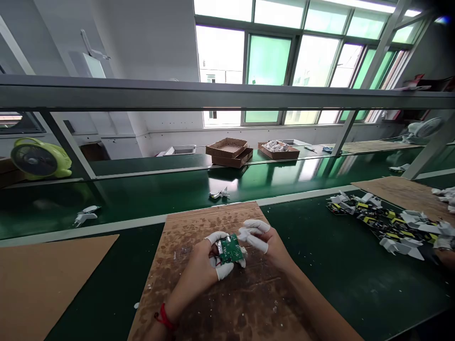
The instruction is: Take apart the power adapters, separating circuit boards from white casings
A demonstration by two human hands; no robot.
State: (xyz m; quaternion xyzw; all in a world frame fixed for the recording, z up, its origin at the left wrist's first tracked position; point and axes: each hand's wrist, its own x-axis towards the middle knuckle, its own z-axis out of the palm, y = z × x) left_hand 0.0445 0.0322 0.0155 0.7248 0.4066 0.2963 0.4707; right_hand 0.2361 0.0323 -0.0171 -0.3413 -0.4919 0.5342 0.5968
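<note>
From the head camera, a person's two hands, wearing white finger covers, work above a stained cardboard sheet on a green bench. The left hand grips a small green circuit board by its edges, face tilted up, just above the sheet's middle. The right hand is beside the board, fingers bent toward its right edge — whether they pinch anything, I cannot tell. A red bracelet circles the left wrist. To the right lies a pile of white, black and yellow parts; beyond the bench — cardboard trays and a lime-green fan.
</note>
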